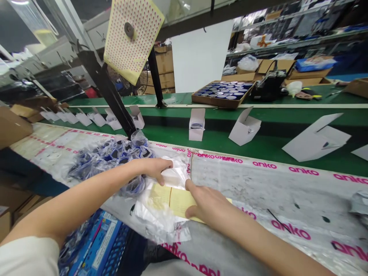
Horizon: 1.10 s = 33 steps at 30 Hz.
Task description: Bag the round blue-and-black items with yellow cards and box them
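My left hand (156, 168) lies over a heap of thin clear plastic bags (163, 224), its thumb and index finger apart above a white sheet-like piece. My right hand (205, 201) grips the right part of a yellow paper stack (178, 201), thumb on the near side and fingers at the far edge. A thin brown line crosses the yellow paper, which rests on the bags. Left of my left hand is a pile of plastic-wrapped blue items (115, 153), touching the bags.
Beyond the bench (224, 180), a green conveyor belt (169, 126) carries several open white boxes (197, 124). A carton of blue round pieces (222, 94) stands on the far ledge. A black post (110, 92) rises beside the pile; a dotted yellow sheet (133, 38) hangs above. Below left sits a blue crate (106, 241).
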Available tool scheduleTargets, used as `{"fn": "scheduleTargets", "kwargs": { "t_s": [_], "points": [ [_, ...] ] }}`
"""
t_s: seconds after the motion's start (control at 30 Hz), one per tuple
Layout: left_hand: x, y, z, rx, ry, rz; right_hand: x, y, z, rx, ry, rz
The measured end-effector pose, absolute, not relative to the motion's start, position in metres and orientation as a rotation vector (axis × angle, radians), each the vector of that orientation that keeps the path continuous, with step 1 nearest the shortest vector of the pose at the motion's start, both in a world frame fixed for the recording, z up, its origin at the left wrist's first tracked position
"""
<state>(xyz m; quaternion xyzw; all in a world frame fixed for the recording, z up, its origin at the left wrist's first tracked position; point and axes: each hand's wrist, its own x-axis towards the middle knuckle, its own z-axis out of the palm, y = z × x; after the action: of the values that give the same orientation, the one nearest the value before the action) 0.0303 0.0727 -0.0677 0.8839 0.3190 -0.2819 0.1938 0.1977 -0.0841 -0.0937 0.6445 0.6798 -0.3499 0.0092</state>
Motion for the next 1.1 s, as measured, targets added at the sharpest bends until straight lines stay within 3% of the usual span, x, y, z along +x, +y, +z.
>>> {"fn": "scheduleTargets", "kwargs": {
  "t_s": [0.23,0.4,0.77,1.1],
  "points": [
    [0.029,0.079,-0.092,2.645,0.943,-0.55,0.217,-0.089,-0.095,1.928,2.282,-1.302],
    [0.032,0.086,-0.094,2.627,1.023,-0.352,0.2,-0.081,-0.095,1.955,2.26,-1.121],
    [0.051,0.091,-0.083,2.435,1.098,-0.579,0.219,-0.082,-0.108,2.02,2.284,-1.158],
    [0.108,0.058,-0.077,2.345,0.675,-0.499,0.258,-0.1,-0.086,2.027,2.215,-1.274]
  ]
}}
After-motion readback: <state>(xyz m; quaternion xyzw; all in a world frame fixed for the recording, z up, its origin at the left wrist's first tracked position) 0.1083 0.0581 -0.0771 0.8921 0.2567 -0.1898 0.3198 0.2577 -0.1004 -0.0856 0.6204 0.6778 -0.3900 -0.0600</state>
